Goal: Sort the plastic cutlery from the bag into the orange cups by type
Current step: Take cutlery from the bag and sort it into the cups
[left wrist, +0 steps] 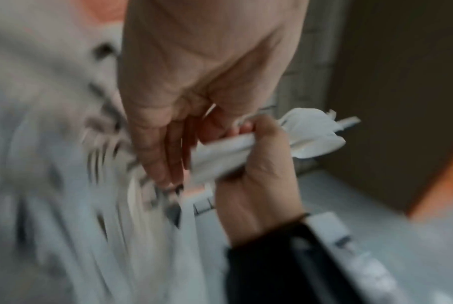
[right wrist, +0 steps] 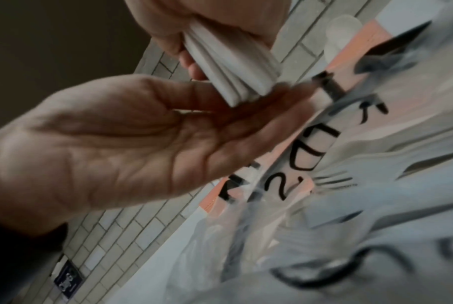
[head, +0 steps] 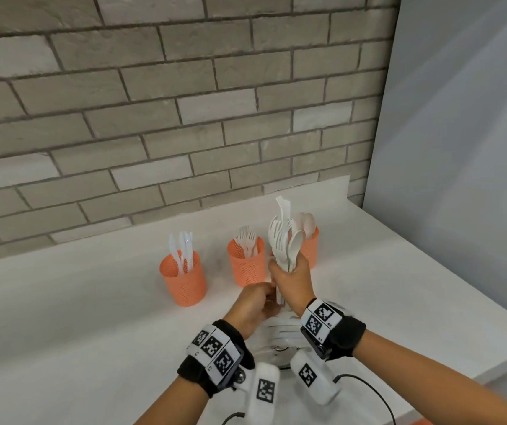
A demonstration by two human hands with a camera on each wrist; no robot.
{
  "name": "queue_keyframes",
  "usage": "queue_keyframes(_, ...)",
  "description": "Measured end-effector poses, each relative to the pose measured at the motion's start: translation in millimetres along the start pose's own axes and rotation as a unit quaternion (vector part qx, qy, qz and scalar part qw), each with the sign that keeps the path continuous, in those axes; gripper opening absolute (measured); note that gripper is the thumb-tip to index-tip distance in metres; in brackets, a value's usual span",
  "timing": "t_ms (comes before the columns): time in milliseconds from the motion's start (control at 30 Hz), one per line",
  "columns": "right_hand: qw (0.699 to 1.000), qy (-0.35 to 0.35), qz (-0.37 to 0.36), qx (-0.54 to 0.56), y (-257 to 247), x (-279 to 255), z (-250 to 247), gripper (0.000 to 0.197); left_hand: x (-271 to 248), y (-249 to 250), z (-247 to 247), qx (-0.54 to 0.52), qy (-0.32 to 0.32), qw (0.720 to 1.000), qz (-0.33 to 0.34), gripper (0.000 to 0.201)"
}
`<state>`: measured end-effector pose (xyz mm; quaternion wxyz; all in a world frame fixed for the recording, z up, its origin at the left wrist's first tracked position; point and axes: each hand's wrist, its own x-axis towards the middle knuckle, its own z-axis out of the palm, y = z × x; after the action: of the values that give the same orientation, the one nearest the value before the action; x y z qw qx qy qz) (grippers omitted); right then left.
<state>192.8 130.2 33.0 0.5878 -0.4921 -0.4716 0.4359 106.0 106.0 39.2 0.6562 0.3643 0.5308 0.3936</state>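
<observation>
3 orange cups (head: pixel 183 282) stand on the white counter (head: pixel 62 302): knives at 9 o'clock, forks (head: pixel 247 239) centre, spoons (head: pixel 306 223) at 3 o'clock behind the held bundle. Right hand (head: pixel 290 282) fists a mixed cutlery bundle (head: pixel 284 237) upright; left hand (head: pixel 253 305), fingers straight, touches its handle ends. Clear bag (head: pixel 276 335) at 6 o'clock between the wrists, black marker writing blurred, unreadable.
</observation>
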Motion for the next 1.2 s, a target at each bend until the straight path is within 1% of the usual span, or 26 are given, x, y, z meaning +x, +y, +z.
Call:
queue_keyframes(67,0.998,0.013,-0.021,-0.054,2,0,-7,0.027,4,10,-7,0.102,0.046,0.991,0.079,0.024)
queue_keyframes(100,0.996,0.014,-0.032,-0.086,4,0,-10,0.03,5,17,-9,0.118,0.069,0.983,0.121,0.025)
queue_keyframes(167,0.989,0.012,-0.041,-0.145,10,-1,-18,0.036,2,36,-10,0.109,0.103,0.969,0.197,0.026)
queue_keyframes(233,0.981,0.011,-0.038,-0.188,15,-1,-23,0.033,0,54,-6,0.104,0.112,0.958,0.241,0.028)
queue_keyframes(300,0.976,0.011,-0.038,-0.216,18,-1,-26,0.028,2,66,-2,0.133,0.1,0.955,0.246,0.036)
queue_keyframes(400,0.969,0.002,-0.045,-0.242,17,-2,-27,0.027,5,70,6,0.192,0.08,0.948,0.241,0.052)
queue_keyframes(467,0.968,0.002,-0.049,-0.247,17,0,-29,0.029,6,66,10,0.212,0.097,0.937,0.262,0.059)
queue_keyframes(500,0.967,0.005,-0.049,-0.25,17,1,-29,0.029,8,63,11,0.209,0.113,0.932,0.275,0.051)
queue_keyframes(567,0.966,0.008,-0.043,-0.253,18,4,-31,0.031,10,56,15,0.207,0.15,0.922,0.291,0.023)
queue_keyframes(600,0.966,0.008,-0.039,-0.255,18,5,-32,0.032,10,52,17,0.207,0.167,0.918,0.294,0.015)
queue_keyframes(633,0.965,0.007,-0.036,-0.259,18,6,-33,0.032,8,50,19,0.203,0.176,0.917,0.293,0.014)
queue_keyframes(733,0.96,0.0,-0.032,-0.277,19,7,-35,0.033,9,45,19,0.189,0.197,0.914,0.3,0.022)
queue_keyframes(833,0.959,-0.004,-0.031,-0.283,22,6,-37,0.032,12,45,16,0.207,0.217,0.899,0.319,0.026)
queue_keyframes(933,0.96,-0.01,-0.03,-0.279,24,5,-40,0.032,13,55,14,0.178,0.245,0.887,0.349,0.025)
queue_keyframes(967,0.961,-0.014,-0.032,-0.276,23,5,-41,0.033,11,59,14,0.164,0.246,0.886,0.356,0.023)
queue_keyframes(1033,0.961,-0.023,-0.038,-0.273,22,4,-42,0.035,10,62,16,0.155,0.225,0.894,0.355,0.019)
queue_keyframes(1100,0.96,-0.031,-0.047,-0.273,22,4,-44,0.038,9,57,20,0.186,0.198,0.902,0.336,0.017)
queue_keyframes(1200,0.96,-0.042,-0.044,-0.272,24,3,-44,0.036,12,47,21,0.203,0.198,0.903,0.323,0.021)
